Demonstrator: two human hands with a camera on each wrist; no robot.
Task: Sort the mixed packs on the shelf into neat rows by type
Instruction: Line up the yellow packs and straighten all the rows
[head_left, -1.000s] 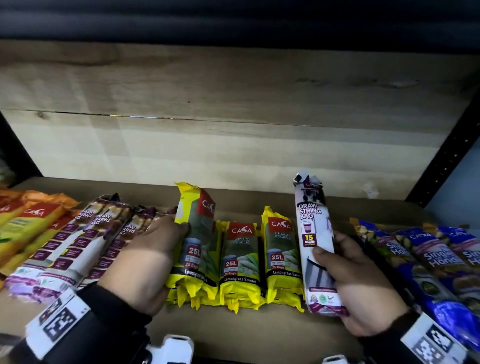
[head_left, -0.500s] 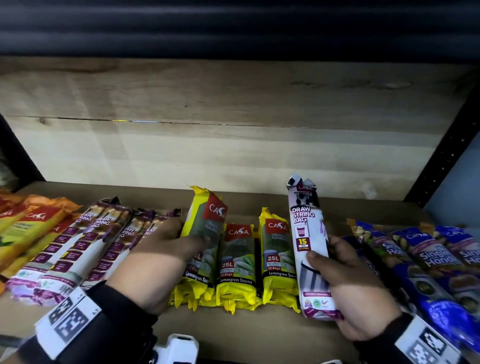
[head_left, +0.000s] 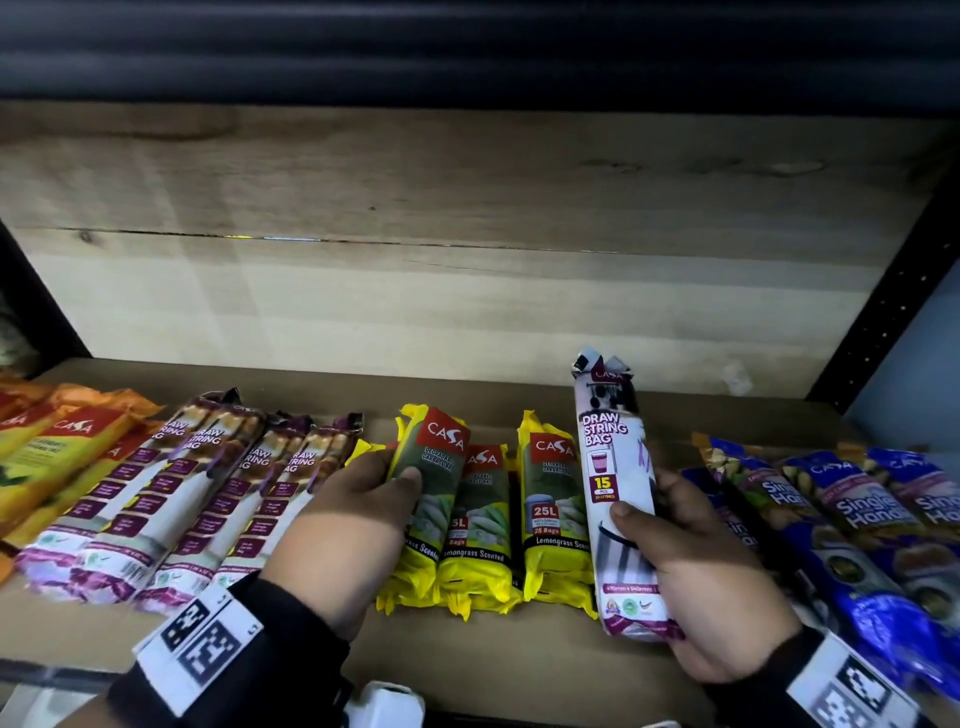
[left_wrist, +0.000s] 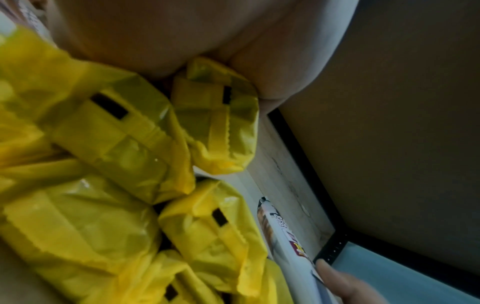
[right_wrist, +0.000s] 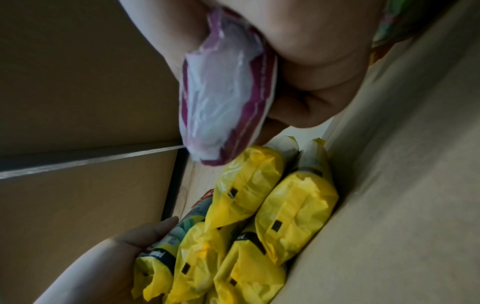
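left hand (head_left: 348, 525) grips yellow pack (head_left: 434, 483), tilted on yellow row | right hand (head_left: 711, 587) grips white pack (head_left: 615, 493), lifted off shelf (head_left: 493, 654) | bare shelf at front edge and behind packs

Bare shelf board (head_left: 519, 387) runs open across the middle of the frame behind the yellow packs (head_left: 550, 499), while draw-string packs (head_left: 171, 499) crowd the lower left, blue packs (head_left: 852, 514) block the lower right, and the wooden back panel (head_left: 467, 291) closes the rear.
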